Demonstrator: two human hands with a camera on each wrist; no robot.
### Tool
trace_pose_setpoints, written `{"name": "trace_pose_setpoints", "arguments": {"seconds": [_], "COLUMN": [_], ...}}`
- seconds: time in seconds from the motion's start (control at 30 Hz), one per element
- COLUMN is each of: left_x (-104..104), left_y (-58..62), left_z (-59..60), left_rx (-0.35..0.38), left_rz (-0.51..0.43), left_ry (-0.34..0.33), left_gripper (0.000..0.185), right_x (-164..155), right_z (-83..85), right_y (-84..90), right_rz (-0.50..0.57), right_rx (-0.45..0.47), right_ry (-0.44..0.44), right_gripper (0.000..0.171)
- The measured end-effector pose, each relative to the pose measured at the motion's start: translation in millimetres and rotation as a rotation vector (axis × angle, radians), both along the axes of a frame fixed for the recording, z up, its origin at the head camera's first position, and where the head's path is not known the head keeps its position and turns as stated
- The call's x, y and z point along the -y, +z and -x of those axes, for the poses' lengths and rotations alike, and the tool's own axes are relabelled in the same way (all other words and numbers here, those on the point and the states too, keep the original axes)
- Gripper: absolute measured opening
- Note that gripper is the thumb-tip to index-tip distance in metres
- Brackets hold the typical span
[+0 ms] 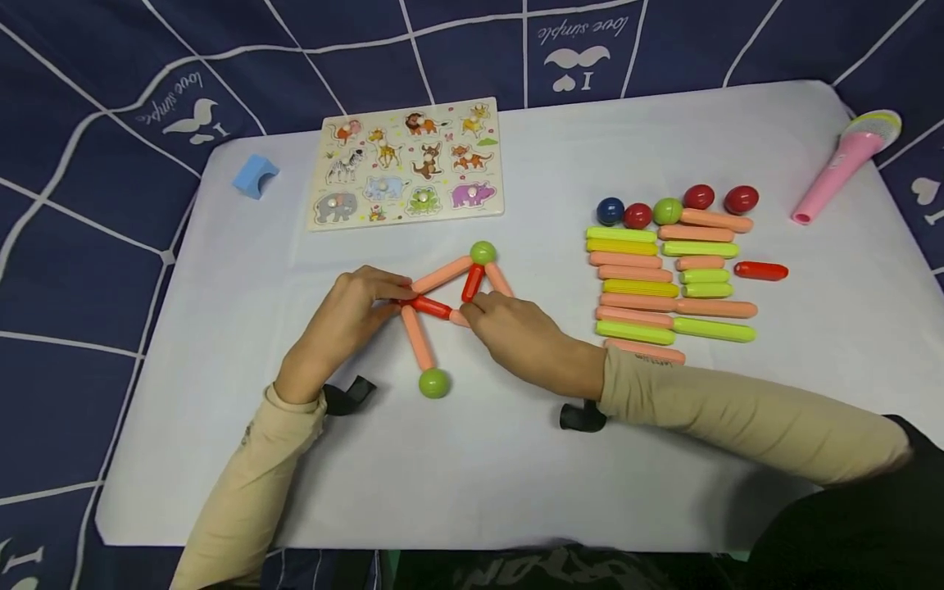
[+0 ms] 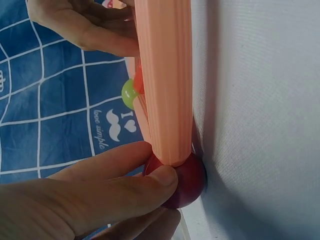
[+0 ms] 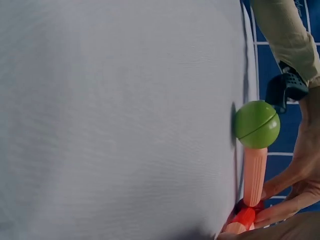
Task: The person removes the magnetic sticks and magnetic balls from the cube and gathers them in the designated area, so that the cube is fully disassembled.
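Left fingers: the left hand (image 1: 347,315) is pinching a dark red ball (image 2: 186,181) between thumb (image 2: 125,187) and fingertips (clearest in the left wrist view), at the joint where the rods are meeting.
Right fingers: the right hand (image 1: 519,336) is curling its fingertips onto the far end of the red rod (image 1: 430,307); whether they are gripping it or only pressing it cannot be told.
Frame: the red rod is lying between the two hands; peach rods (image 1: 441,275) are running up to a green ball (image 1: 483,252), and another peach rod (image 1: 418,338) is reaching down to a second green ball (image 1: 433,383).
Surface: the frame is lying mid-table (image 1: 472,467), near the front.
Spares: rods and balls (image 1: 667,279) are sitting in rows right of the hands.
Further out: an animal puzzle (image 1: 408,162), a blue block (image 1: 255,176) and a pink microphone (image 1: 846,164) are lying along the far edge.
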State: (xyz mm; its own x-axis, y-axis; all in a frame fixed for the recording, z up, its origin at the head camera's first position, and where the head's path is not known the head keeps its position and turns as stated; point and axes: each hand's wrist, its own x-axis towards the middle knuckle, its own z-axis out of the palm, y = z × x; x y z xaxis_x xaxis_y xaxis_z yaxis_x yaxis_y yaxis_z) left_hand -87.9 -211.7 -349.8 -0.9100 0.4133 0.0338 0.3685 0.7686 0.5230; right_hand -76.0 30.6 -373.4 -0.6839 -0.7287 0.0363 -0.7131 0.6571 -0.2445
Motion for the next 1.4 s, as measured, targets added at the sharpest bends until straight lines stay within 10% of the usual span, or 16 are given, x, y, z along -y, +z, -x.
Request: {"name": "trace_pose_setpoints", "arguments": {"seconds": [0.97, 1.2, 1.4], "left_x": [-16.8, -11.5, -0.3], "left_y": [-8.6, -8.6, -8.5], "left_z": [-4.3, -4.4, 0.4], "left_rx": [-0.180, -0.142, -0.067], "left_rz": [0.226, 0.168, 0.024], "left_ry": [0.030, 0.015, 0.008], "left_gripper": [0.018, 0.019, 0.022], "right_x": [-6.3, -60.3, -121.8], "right_z": [-11.4, -43.8, -67.0], "right_y": [-0.6, 3.9, -0.2], "right_rz": [0.089, 0.113, 0.114], "right_rx": [-0.017, -0.057, -0.007], "right_ry": [0.059, 0.074, -0.090], "right_gripper": [0.028, 0.031, 0.039]}}
